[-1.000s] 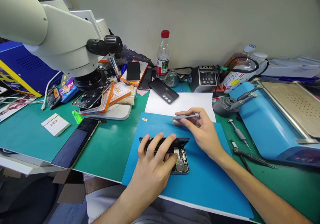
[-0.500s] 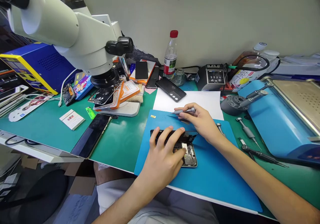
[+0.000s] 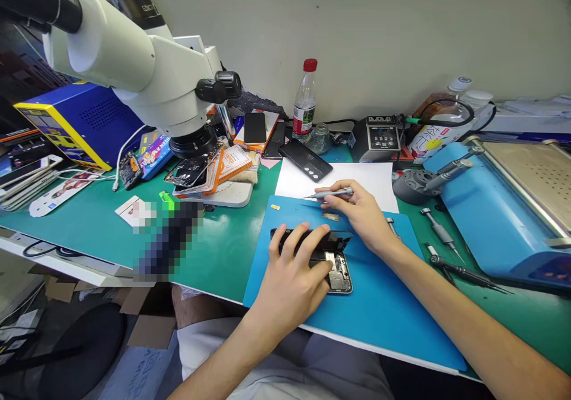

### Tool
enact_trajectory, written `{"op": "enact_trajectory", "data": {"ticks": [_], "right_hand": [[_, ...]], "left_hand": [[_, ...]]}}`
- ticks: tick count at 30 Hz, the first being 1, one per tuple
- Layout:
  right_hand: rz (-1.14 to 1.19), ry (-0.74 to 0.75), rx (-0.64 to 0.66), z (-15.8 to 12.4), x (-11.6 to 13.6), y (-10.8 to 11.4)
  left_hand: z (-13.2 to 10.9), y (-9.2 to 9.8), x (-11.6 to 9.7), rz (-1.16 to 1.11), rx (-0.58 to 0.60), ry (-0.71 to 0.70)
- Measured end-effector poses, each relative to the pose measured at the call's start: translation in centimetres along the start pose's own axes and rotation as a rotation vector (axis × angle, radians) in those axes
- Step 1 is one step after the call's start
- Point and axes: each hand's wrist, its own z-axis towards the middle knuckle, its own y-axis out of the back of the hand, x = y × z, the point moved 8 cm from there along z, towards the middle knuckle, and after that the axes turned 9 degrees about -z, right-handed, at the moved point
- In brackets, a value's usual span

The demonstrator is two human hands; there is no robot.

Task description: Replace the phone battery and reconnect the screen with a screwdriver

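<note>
An opened phone [image 3: 341, 278] lies on the blue mat [image 3: 379, 317], its inner parts bared. Its black screen [image 3: 332, 242] is lifted and tilted up along the far side. My left hand [image 3: 294, 275] grips this phone, fingers over the raised screen and thumb down by the inner parts. Beyond it, my right hand [image 3: 350, 207] pinches a slim grey screwdriver [image 3: 332, 193], held nearly level with its tip to the left. A small metal plate [image 3: 331, 216] is below that hand on the mat. Farther left rests a tiny yellowish SIM tray or card [image 3: 275, 207], too small to tell.
A microscope [image 3: 165, 85] looms at left over stacked phones and boxes. Behind the mat are a black phone back [image 3: 306, 159], white paper [image 3: 357, 177] and a bottle [image 3: 304, 103]. Screwdrivers [image 3: 441, 233], tweezers [image 3: 468, 275] and a blue machine [image 3: 482, 210] stand or lie at right.
My right hand has shifted slightly up, still with the screwdriver, and the small metal plate shows more clearly. My left hand keeps its grip on the phone. The view has turned slightly left.
</note>
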Motion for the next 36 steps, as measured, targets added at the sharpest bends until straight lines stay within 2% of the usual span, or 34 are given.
{"op": "enact_trajectory", "data": {"ticks": [3,7,9,13,17,24,36], "right_hand": [[0.139,-0.009,-0.149,-1.5,1.1,2.8],[0.340,-0.058,-0.321,-6.5,1.4,5.2],[0.310,-0.079,-0.379,-9.3,0.8,5.0],[0.233,-0.168,-0.342,-12.5,-1.8,2.6],[0.223,-0.186,-0.321,-12.6,-3.3,1.6],[0.177,-0.188,-0.224,-12.1,-3.3,0.9],[0.124,-0.181,-0.247,-12.0,-3.6,1.2]], "left_hand": [[0.0,0.1,0.1,-0.026,-0.024,0.009],[0.0,0.2,0.1,-0.043,-0.051,0.012],[0.0,0.2,0.2,-0.034,-0.051,0.009],[0.0,0.1,0.5,-0.019,-0.043,0.021],[0.0,0.0,0.5,-0.014,-0.045,0.016],[-0.1,-0.1,0.6,-0.012,-0.037,0.019],[-0.1,0.0,0.5,-0.006,-0.020,0.023]]}}
